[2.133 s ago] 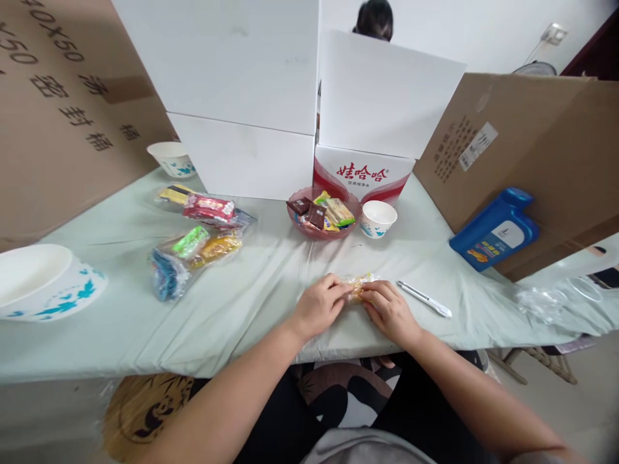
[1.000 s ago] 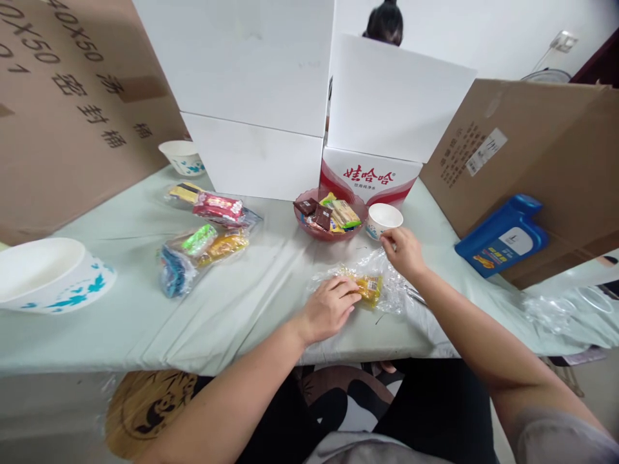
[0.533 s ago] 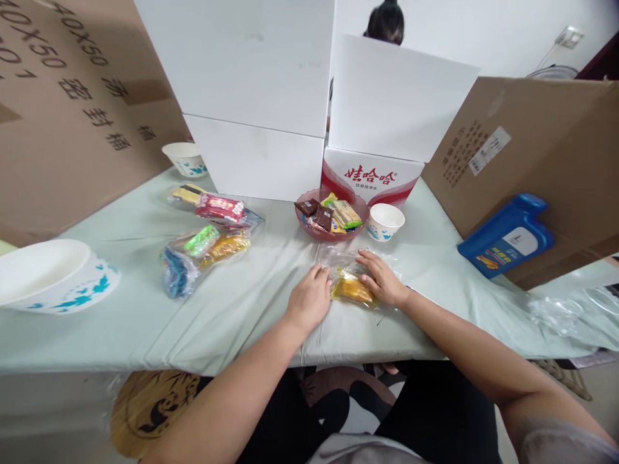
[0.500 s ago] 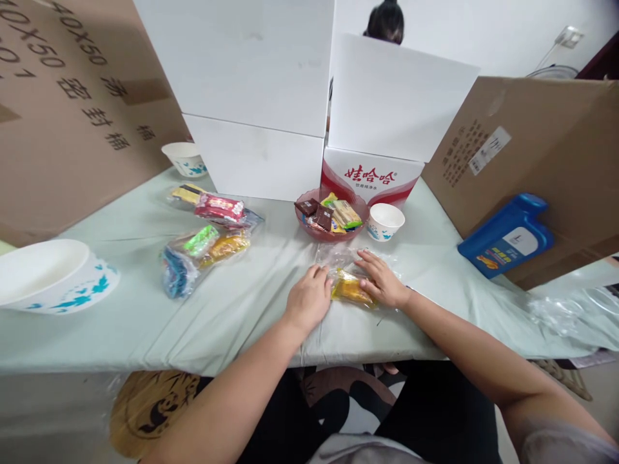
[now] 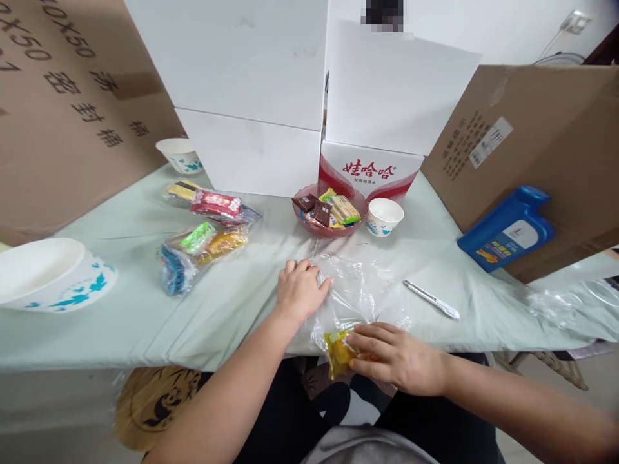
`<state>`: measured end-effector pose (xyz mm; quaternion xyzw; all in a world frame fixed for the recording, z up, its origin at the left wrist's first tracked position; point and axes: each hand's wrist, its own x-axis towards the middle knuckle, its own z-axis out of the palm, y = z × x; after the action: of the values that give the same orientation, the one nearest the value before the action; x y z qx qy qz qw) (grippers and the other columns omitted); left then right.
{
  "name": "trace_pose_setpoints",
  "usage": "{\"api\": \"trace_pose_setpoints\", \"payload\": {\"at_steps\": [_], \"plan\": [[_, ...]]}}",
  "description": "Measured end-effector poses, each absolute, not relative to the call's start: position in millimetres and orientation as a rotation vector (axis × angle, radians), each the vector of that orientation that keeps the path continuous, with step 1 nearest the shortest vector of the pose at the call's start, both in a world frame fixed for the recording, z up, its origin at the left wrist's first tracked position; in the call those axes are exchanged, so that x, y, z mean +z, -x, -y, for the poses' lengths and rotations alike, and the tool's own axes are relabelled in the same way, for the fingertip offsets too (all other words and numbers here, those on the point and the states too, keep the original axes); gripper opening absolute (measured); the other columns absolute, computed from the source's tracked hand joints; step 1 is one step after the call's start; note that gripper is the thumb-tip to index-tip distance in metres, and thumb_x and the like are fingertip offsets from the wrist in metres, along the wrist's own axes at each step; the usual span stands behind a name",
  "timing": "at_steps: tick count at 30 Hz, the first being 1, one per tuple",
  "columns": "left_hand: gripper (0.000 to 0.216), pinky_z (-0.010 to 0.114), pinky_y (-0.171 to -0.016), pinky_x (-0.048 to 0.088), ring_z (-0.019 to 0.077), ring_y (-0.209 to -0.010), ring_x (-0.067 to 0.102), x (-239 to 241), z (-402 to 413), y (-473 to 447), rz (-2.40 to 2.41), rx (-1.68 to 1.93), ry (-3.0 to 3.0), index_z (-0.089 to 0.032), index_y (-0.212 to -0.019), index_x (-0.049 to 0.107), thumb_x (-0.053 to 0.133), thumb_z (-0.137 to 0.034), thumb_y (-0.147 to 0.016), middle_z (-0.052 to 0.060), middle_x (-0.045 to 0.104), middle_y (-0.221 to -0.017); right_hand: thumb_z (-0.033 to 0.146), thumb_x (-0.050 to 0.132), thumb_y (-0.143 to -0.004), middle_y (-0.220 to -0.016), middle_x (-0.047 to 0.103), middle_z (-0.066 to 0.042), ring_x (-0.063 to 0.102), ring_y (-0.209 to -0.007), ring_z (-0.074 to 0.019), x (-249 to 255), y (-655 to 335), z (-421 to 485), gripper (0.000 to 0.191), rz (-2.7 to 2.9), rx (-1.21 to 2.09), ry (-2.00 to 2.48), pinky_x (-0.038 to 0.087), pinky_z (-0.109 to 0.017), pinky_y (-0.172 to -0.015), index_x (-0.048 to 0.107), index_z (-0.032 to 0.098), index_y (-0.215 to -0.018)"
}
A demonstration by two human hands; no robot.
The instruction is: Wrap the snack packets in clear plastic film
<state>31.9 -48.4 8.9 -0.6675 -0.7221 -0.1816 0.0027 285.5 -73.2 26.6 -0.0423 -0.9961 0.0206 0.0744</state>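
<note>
A clear plastic bag (image 5: 360, 293) lies on the pale green tablecloth near the table's front edge. My left hand (image 5: 300, 290) rests on the bag's left end, fingers curled and pressing it to the table. My right hand (image 5: 394, 354) sits at the bag's near end, past the table edge, with its fingers lying over a yellow-orange snack packet (image 5: 337, 351) inside the bag.
A pink bowl of wrapped snacks (image 5: 329, 212) and a small paper cup (image 5: 383, 216) stand behind the bag. A utility knife (image 5: 432, 299) lies to the right, a blue jug (image 5: 507, 229) beyond it. Snack bags (image 5: 203, 241) and a white bowl (image 5: 48, 274) lie left. Boxes wall the back.
The yellow packet has been drawn toward me to the table's edge under my right hand. The bag now lies stretched out flat, held at its far left by my left hand.
</note>
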Motion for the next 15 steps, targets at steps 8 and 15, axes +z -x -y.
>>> {"api": "trace_pose_setpoints", "payload": {"at_steps": [8, 15], "plan": [[0.031, 0.048, -0.083, 0.045, 0.0348, -0.104, 0.051, 2.5, 49.0, -33.4, 2.175, -0.495, 2.095, -0.018, -0.105, 0.067, 0.065, -0.04, -0.083, 0.015, 0.064, -0.113, 0.011, 0.045, -0.089, -0.126, 0.06, -0.012, 0.055, -0.117, -0.0257, 26.4, -331.5, 81.0, 0.032, 2.892, 0.145, 0.41, 0.049, -0.047, -0.095, 0.058, 0.025, -0.115], [0.035, 0.05, -0.085, 0.044, 0.0367, -0.107, 0.05, 2.1, 50.6, -35.6, 2.182, -0.484, 2.121, -0.015, -0.11, 0.065, 0.063, -0.039, -0.085, 0.017, 0.061, -0.118, 0.009, 0.047, -0.085, -0.13, 0.052, -0.013, 0.059, -0.11, -0.0251, 23.8, -375.8, 85.8, 0.03, 2.791, 0.19, 0.779, 0.056, -0.041, -0.085, 0.056, 0.027, -0.108]]}}
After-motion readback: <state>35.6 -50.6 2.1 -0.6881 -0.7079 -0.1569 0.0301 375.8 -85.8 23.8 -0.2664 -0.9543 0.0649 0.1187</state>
